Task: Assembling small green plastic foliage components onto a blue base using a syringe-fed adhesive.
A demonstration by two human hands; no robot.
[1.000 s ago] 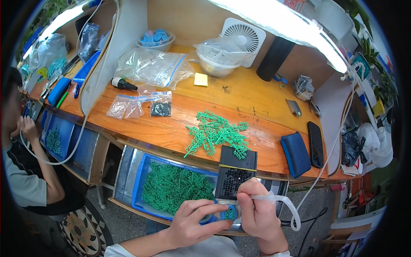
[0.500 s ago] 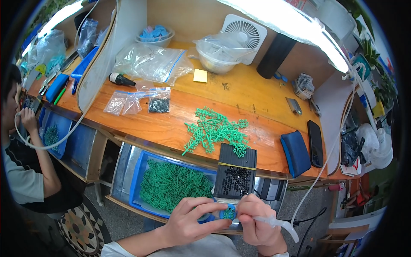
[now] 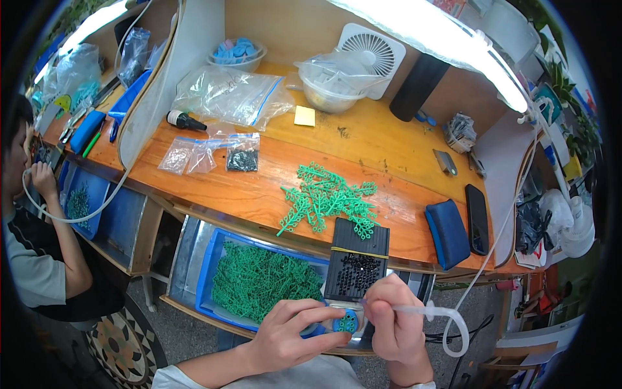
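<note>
Grip — left hand (image 3: 291, 334) pinches small blue piece (image 3: 342, 322) with green rings (image 3: 350, 322) | right hand (image 3: 396, 321) — clamped on pale tube (image 3: 448, 312) | black tray (image 3: 359, 236) of dark beads (image 3: 359, 271) lies just beyond these 2 hands

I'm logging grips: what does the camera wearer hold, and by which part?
Left hand: a small blue piece, held by opposite edges. Right hand: a translucent pen-like tool, held by its shaft near the tip.

Wooden bench (image 3: 402, 204) carries green sprigs (image 3: 322, 202), pouch (image 3: 447, 235), phone (image 3: 477, 220)
</note>
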